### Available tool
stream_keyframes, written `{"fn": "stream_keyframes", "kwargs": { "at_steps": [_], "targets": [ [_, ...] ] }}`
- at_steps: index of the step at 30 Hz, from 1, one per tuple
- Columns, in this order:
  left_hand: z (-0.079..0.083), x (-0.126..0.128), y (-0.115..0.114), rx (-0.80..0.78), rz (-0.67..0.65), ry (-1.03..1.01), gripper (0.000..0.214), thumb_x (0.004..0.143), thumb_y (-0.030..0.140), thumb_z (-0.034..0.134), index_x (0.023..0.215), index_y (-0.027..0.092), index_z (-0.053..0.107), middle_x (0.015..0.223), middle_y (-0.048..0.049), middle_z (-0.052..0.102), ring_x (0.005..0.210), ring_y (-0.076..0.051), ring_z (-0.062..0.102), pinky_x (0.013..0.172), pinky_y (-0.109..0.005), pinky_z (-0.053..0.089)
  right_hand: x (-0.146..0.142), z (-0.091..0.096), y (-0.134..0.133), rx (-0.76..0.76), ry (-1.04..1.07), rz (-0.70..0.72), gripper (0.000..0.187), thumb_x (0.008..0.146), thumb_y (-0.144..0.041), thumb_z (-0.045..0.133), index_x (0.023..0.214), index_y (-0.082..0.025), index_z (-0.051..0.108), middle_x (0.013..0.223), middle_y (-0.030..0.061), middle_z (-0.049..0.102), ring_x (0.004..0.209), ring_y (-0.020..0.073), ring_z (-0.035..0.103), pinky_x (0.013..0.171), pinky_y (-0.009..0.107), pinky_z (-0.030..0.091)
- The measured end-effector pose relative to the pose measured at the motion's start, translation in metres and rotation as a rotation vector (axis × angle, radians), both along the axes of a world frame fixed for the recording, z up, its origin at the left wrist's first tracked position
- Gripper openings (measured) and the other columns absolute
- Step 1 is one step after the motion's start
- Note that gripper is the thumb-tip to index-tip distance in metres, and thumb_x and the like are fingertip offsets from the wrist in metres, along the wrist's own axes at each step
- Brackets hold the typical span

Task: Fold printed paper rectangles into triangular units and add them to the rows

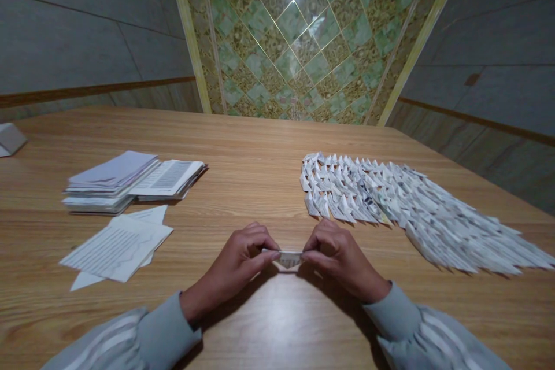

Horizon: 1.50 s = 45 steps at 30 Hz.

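Observation:
A small piece of folded printed paper (289,259) is held just over the table, in front of me. My left hand (248,254) pinches its left end between thumb and fingers. At the opposite end, my right hand (336,254) grips it the same way. A straight edge runs along the top of the paper, and its lower part tapers toward the middle. The fingers hide both ends.
Rows of small folded paper pieces (347,185) cover the table's right side. To the left lie stacked printed sheets (115,176) and a few loose sheets (119,247). A white object (11,139) stands at the far left of the wooden table (243,150). Tiled walls rise behind.

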State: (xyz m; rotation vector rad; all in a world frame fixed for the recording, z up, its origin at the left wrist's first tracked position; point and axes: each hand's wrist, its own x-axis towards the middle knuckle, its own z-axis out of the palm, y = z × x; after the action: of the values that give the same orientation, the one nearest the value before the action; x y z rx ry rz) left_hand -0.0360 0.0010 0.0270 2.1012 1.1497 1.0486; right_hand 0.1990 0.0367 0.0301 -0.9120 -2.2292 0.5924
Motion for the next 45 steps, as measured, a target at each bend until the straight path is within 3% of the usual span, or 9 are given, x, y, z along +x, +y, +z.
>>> {"fn": "stream_keyframes", "kwargs": {
  "at_steps": [6,9,11,15,29,34,38,40,45],
  "targets": [
    [-0.001,0.004,-0.007,0.252,0.024,0.123,0.021,0.095,0.02,0.055,0.079,0.017,0.068,0.071,-0.003,0.063,0.071,-0.018,0.055,0.066,-0.03,0.041,0.012,0.01,0.002,-0.118,-0.027,0.025,0.014,0.082,-0.024,0.077,0.072,-0.019,0.068,0.075,0.0009,0.067,0.077,0.0179,0.06,0.075,0.031,0.044],
    [-0.005,0.01,-0.014,0.413,0.026,0.246,0.022,0.098,0.021,0.053,0.083,0.017,0.068,0.072,-0.0044,0.063,0.07,-0.019,0.051,0.064,-0.032,0.037,0.006,0.009,-0.005,-0.037,-0.074,0.091,0.014,0.084,-0.03,0.077,0.092,-0.021,0.069,0.092,0.0037,0.069,0.092,0.0207,0.059,0.086,0.036,0.042],
    [-0.007,0.014,-0.018,0.453,0.022,0.292,0.02,0.097,0.022,0.054,0.084,0.017,0.068,0.071,-0.0045,0.062,0.069,-0.019,0.049,0.063,-0.032,0.035,-0.003,0.005,-0.011,0.056,-0.091,0.137,0.011,0.089,-0.032,0.071,0.091,-0.021,0.069,0.086,0.0026,0.068,0.089,0.0201,0.058,0.085,0.036,0.04],
    [-0.01,0.015,-0.017,0.361,0.01,0.221,0.02,0.098,0.022,0.054,0.085,0.018,0.069,0.071,-0.0039,0.062,0.069,-0.019,0.052,0.064,-0.032,0.037,-0.012,-0.003,-0.014,0.099,-0.03,0.096,0.019,0.092,-0.03,0.067,0.077,-0.019,0.066,0.074,0.0004,0.064,0.078,0.0174,0.056,0.078,0.033,0.038],
    [0.0,0.005,-0.005,-0.216,0.078,-0.195,0.017,0.084,0.023,0.066,0.07,0.017,0.074,0.066,-0.0021,0.064,0.066,-0.017,0.059,0.061,-0.027,0.043,0.019,0.004,0.01,-0.192,0.1,0.013,0.015,0.081,-0.022,0.073,0.068,-0.017,0.066,0.07,0.0003,0.063,0.07,0.0161,0.057,0.068,0.028,0.041],
    [0.0,0.004,-0.005,-0.112,0.087,-0.141,0.019,0.086,0.024,0.063,0.072,0.017,0.073,0.068,-0.0034,0.065,0.067,-0.018,0.06,0.062,-0.027,0.044,0.027,0.01,0.011,-0.261,0.136,-0.024,0.017,0.085,-0.028,0.066,0.072,-0.017,0.067,0.073,0.0019,0.065,0.072,0.0166,0.058,0.069,0.029,0.044],
    [-0.003,0.006,-0.007,0.008,0.043,-0.003,0.019,0.09,0.024,0.062,0.076,0.018,0.074,0.071,-0.0038,0.066,0.071,-0.018,0.061,0.064,-0.027,0.043,0.01,0.008,-0.003,-0.182,0.014,0.101,0.017,0.087,-0.03,0.067,0.099,-0.017,0.07,0.086,0.0041,0.068,0.078,0.0174,0.059,0.069,0.028,0.043],
    [-0.003,0.009,-0.009,0.026,0.029,0.023,0.02,0.091,0.023,0.061,0.076,0.019,0.074,0.071,-0.0033,0.067,0.07,-0.018,0.061,0.064,-0.027,0.044,-0.003,0.004,-0.012,-0.091,-0.058,0.137,0.011,0.089,-0.027,0.065,0.093,-0.017,0.069,0.081,0.0033,0.066,0.076,0.0173,0.057,0.069,0.028,0.041],
    [0.0,0.014,-0.017,0.19,0.272,-0.089,0.012,0.09,0.016,0.057,0.089,0.019,0.069,0.084,-0.0042,0.069,0.078,-0.019,0.064,0.072,-0.028,0.048,-0.019,-0.006,-0.023,-0.025,-0.021,-0.058,0.009,0.087,-0.012,0.054,0.083,-0.017,0.06,0.074,0.001,0.059,0.068,0.0155,0.052,0.062,0.026,0.035]
  ]
}}
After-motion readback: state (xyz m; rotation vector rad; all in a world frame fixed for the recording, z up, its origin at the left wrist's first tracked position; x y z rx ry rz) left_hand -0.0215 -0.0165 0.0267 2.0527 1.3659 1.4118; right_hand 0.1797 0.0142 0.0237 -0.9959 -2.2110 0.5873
